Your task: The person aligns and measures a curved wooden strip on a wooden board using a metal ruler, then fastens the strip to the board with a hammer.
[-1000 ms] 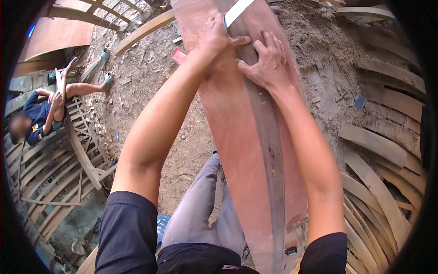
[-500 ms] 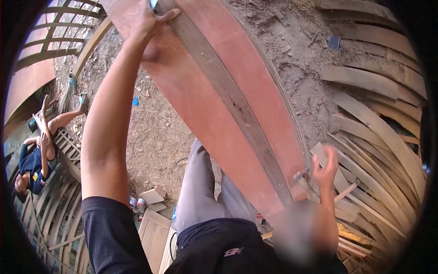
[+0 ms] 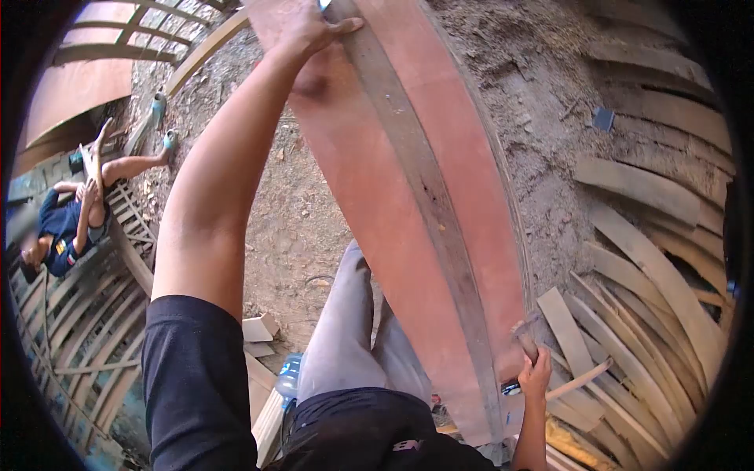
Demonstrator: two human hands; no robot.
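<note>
A long red-brown wooden panel (image 3: 377,228) with a darker grey-brown strip (image 3: 432,192) along its middle slopes across my view. My left hand (image 3: 314,31) is over the panel's far end, its thumb resting on the strip. A small pale-blue thing shows at its fingers; the fingertips are partly cut off by the frame. Near the panel's right edge, my right hand (image 3: 536,377) is closed around a short wooden-handled tool (image 3: 525,339) that looks like a hammer. The tool's head lies close over the panel; whether it touches I cannot tell.
Curved planks (image 3: 636,259) lie stacked at right, and a dark-blue flat object (image 3: 603,118) sits nearby. Another person (image 3: 67,228) sits at left among curved wooden ribs (image 3: 78,345). A water bottle (image 3: 288,375) stands beside my leg. Wood chips litter the ground (image 3: 302,235).
My right hand, raised with spread fingers before, has come down and taken hold of the wooden-handled tool. The left hand keeps its place on the panel while the whole view has shifted.
</note>
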